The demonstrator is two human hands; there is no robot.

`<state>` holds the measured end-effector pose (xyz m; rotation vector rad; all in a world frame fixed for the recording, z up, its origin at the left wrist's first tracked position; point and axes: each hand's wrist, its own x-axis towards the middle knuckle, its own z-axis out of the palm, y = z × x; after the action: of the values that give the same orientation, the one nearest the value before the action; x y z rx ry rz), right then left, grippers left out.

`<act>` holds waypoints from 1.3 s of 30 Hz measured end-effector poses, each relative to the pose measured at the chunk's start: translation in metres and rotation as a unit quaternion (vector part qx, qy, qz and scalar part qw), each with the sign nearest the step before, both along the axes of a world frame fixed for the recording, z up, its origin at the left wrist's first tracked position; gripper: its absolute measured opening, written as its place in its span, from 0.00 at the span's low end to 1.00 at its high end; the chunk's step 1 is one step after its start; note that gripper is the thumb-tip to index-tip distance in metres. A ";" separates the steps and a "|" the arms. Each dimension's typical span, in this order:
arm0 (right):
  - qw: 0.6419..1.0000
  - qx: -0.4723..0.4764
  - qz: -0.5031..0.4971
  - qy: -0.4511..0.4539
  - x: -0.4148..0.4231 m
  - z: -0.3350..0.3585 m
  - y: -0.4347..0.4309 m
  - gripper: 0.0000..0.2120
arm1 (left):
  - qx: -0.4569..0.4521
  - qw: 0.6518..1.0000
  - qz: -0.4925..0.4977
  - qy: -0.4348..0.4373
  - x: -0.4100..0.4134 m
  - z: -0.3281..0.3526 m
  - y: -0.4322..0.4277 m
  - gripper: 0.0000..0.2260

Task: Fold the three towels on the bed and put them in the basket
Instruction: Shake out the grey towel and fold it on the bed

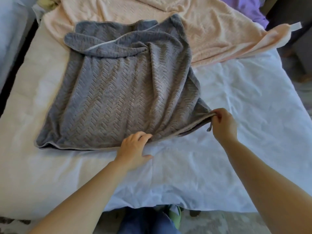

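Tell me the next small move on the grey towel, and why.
Probably draw the right hand outward and lay its corner flat. It pinches the near right corner of the grey towel off the bed, the left hand grips the near edge, and the cloth between them is creased, so squaring should come before folding.

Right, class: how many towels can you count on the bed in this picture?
3, though one is uncertain: a grey towel in the middle of the bed; a peach towel spread behind it, partly underneath; a purple cloth at the far right corner, mostly cut off.
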<state>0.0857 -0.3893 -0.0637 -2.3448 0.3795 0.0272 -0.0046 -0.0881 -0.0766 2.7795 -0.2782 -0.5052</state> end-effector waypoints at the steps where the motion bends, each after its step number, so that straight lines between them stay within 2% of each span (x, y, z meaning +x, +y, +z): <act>1: 1.000 -0.012 -0.002 -0.008 -0.012 0.009 -0.017 0.11 | 0.009 1.000 0.006 -0.007 -0.001 0.002 -0.008 0.34; 6: 0.992 -0.115 0.051 0.014 -0.074 0.039 -0.096 0.11 | 0.050 0.997 -0.013 -0.063 -0.004 0.004 -0.054 0.32; 11: 0.992 -0.090 0.086 -0.003 -0.113 0.039 -0.132 0.13 | 0.102 0.992 -0.012 -0.067 -0.015 -0.007 -0.076 0.26; 15: 0.990 -0.099 0.093 0.048 -0.137 0.023 -0.143 0.13 | 0.114 0.992 0.017 -0.060 -0.023 -0.006 -0.075 0.21; 18: 0.990 -0.101 0.053 0.082 -0.145 0.015 -0.148 0.12 | 0.099 0.992 0.029 -0.071 -0.031 0.001 -0.065 0.19; 20: 0.991 -0.091 0.033 0.097 -0.147 0.015 -0.146 0.13 | 0.088 0.991 0.061 -0.075 -0.038 0.006 -0.051 0.20; 23: 0.991 -0.090 0.044 0.088 -0.143 0.018 -0.129 0.10 | 0.061 0.981 0.174 -0.060 -0.049 0.011 -0.020 0.22; 28: 0.987 -0.087 0.108 0.078 -0.123 0.016 -0.058 0.10 | 0.049 0.934 0.352 -0.037 -0.064 0.012 0.048 0.25; 33: 0.972 -0.083 0.213 0.059 -0.098 0.008 0.033 0.10 | -0.024 0.835 0.550 -0.009 -0.058 0.011 0.115 0.31; 36: 0.962 -0.071 0.256 0.059 -0.085 0.003 0.086 0.10 | -0.068 0.791 0.607 0.003 -0.048 0.005 0.147 0.30; 39: 0.949 -0.062 0.301 0.069 -0.072 -0.006 0.131 0.11 | -0.150 0.736 0.660 0.013 -0.036 -0.004 0.169 0.29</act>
<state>0.0136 -0.2586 -0.0696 -2.5047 -0.2914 0.4713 -0.0409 0.0809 -0.0806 1.9247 1.3922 -0.0718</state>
